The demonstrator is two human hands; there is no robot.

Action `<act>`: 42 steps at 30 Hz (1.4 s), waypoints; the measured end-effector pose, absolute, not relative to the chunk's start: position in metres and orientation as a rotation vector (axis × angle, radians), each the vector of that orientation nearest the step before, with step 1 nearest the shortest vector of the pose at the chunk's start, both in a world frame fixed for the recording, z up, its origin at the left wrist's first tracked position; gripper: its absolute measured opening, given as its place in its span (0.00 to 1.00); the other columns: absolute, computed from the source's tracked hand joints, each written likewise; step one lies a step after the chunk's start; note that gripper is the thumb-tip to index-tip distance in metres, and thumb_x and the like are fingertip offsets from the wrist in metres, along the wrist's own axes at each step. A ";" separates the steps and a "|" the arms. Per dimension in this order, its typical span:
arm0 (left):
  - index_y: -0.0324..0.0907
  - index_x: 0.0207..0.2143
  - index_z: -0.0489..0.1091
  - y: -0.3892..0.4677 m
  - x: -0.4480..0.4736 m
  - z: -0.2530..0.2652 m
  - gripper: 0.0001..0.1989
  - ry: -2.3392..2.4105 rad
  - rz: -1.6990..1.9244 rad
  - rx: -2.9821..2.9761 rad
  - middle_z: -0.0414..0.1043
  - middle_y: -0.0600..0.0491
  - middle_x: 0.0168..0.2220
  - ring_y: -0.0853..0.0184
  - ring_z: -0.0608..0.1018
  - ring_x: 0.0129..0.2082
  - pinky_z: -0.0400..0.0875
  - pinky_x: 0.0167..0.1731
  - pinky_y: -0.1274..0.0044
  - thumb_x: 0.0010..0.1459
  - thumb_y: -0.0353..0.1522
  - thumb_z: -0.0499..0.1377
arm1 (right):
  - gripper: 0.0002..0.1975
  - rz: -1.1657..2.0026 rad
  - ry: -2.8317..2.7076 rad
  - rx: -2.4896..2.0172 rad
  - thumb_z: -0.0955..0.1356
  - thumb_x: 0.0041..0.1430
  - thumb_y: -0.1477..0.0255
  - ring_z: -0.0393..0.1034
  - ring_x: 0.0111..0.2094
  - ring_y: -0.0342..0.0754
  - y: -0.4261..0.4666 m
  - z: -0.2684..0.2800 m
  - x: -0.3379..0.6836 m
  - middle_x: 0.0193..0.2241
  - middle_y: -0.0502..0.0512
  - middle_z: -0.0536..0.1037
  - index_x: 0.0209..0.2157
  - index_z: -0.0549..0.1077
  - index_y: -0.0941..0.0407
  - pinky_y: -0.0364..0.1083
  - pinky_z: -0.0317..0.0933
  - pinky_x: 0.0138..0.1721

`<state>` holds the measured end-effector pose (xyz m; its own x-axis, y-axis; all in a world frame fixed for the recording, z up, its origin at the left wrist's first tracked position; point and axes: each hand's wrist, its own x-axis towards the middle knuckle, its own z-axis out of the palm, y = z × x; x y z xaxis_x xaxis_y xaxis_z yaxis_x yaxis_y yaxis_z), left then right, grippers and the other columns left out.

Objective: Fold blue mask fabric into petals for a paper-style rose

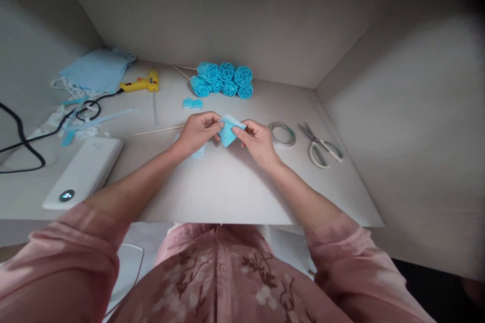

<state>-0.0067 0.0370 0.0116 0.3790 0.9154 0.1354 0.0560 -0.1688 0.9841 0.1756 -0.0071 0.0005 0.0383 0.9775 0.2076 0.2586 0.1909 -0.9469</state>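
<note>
A small folded piece of light blue mask fabric (228, 133) is held up over the table between both hands. My left hand (200, 130) pinches its left edge, thumb in front. On the opposite edge, my right hand (258, 141) grips it between thumb and fingers. Under my left wrist lie more cut blue fabric pieces (197, 152), partly hidden. A thin wooden stick (159, 130) points left from behind my left hand. Just beyond the hands rests a pair of scalloped blue petal pieces (192, 104).
Several blue fabric roses (226, 79) lie at the back. A yellow glue gun (142, 83), a stack of blue masks (96, 69), scraps and a black cable are left. Nearer is a white power bank (85, 171). A tape roll (282, 134) and scissors (320, 145) lie right.
</note>
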 end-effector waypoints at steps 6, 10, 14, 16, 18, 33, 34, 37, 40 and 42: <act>0.38 0.28 0.71 0.034 -0.005 0.008 0.12 0.927 0.943 1.605 0.72 0.56 0.23 0.73 0.75 0.22 0.70 0.25 0.81 0.51 0.39 0.63 | 0.16 0.990 -1.426 -1.129 0.74 0.51 0.57 0.68 0.28 0.41 -0.003 -0.003 0.175 0.28 0.48 0.76 0.34 0.76 0.54 0.43 0.63 0.32; 0.38 0.28 0.72 0.031 -0.001 0.003 0.10 0.934 0.912 1.685 0.71 0.56 0.21 0.72 0.74 0.20 0.69 0.23 0.81 0.52 0.37 0.62 | 0.15 0.892 -1.471 -1.177 0.73 0.52 0.57 0.70 0.31 0.43 -0.005 0.000 0.174 0.29 0.50 0.78 0.32 0.77 0.55 0.43 0.63 0.34; 0.38 0.29 0.73 0.030 0.001 0.001 0.10 0.931 0.913 1.690 0.72 0.56 0.22 0.73 0.74 0.20 0.69 0.22 0.82 0.52 0.38 0.62 | 0.13 0.782 -1.471 -1.241 0.72 0.54 0.59 0.67 0.27 0.42 -0.007 0.001 0.175 0.24 0.48 0.76 0.27 0.76 0.54 0.43 0.62 0.32; 0.38 0.28 0.73 0.030 0.002 0.002 0.10 0.941 0.927 1.684 0.72 0.56 0.22 0.73 0.74 0.20 0.68 0.21 0.82 0.52 0.38 0.62 | 0.11 0.776 -1.472 -1.232 0.71 0.54 0.61 0.67 0.27 0.42 -0.007 0.001 0.175 0.24 0.48 0.76 0.27 0.76 0.54 0.43 0.62 0.32; 0.39 0.28 0.73 0.031 0.001 0.002 0.10 0.950 0.936 1.680 0.71 0.56 0.21 0.73 0.73 0.19 0.67 0.21 0.82 0.51 0.38 0.63 | 0.11 0.779 -1.479 -1.233 0.71 0.55 0.61 0.67 0.27 0.42 -0.007 0.000 0.175 0.24 0.48 0.76 0.28 0.76 0.54 0.43 0.62 0.32; 0.38 0.26 0.72 0.038 -0.005 -0.001 0.12 0.960 0.884 1.697 0.66 0.58 0.20 0.75 0.65 0.20 0.58 0.21 0.82 0.50 0.39 0.63 | 0.12 0.751 -1.389 -1.264 0.70 0.56 0.59 0.61 0.26 0.41 -0.003 -0.003 0.182 0.25 0.47 0.73 0.31 0.74 0.54 0.43 0.58 0.31; 0.38 0.26 0.72 0.038 -0.005 -0.001 0.12 0.965 0.893 1.678 0.66 0.58 0.20 0.75 0.65 0.20 0.57 0.22 0.81 0.49 0.40 0.63 | 0.13 0.747 -1.387 -1.262 0.70 0.56 0.59 0.61 0.26 0.41 -0.003 -0.003 0.182 0.25 0.47 0.73 0.31 0.74 0.54 0.43 0.58 0.31; 0.39 0.26 0.72 0.038 -0.005 0.001 0.13 0.980 0.911 1.635 0.66 0.58 0.20 0.74 0.65 0.20 0.57 0.22 0.81 0.47 0.40 0.64 | 0.13 0.738 -1.391 -1.247 0.70 0.56 0.58 0.61 0.26 0.41 -0.004 -0.004 0.182 0.25 0.47 0.72 0.32 0.75 0.54 0.43 0.57 0.30; 0.39 0.25 0.72 0.037 -0.004 0.003 0.13 0.981 0.917 1.621 0.66 0.58 0.20 0.74 0.65 0.21 0.57 0.22 0.81 0.46 0.40 0.65 | 0.12 0.740 -1.397 -1.247 0.69 0.57 0.59 0.61 0.27 0.41 -0.005 -0.003 0.182 0.25 0.47 0.72 0.32 0.74 0.54 0.43 0.58 0.31; 0.39 0.24 0.72 0.036 -0.004 0.005 0.13 0.978 0.917 1.620 0.65 0.58 0.19 0.75 0.64 0.21 0.56 0.22 0.81 0.46 0.41 0.65 | 0.11 0.747 -1.394 -1.245 0.69 0.57 0.60 0.61 0.27 0.41 -0.005 -0.003 0.182 0.26 0.48 0.72 0.32 0.75 0.54 0.43 0.57 0.31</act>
<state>-0.0045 0.0363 0.0052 0.3870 0.9160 0.1056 0.1644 -0.1812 0.9696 0.1818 -0.0053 -0.0028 0.1184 0.9471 0.2984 0.2767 0.2572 -0.9259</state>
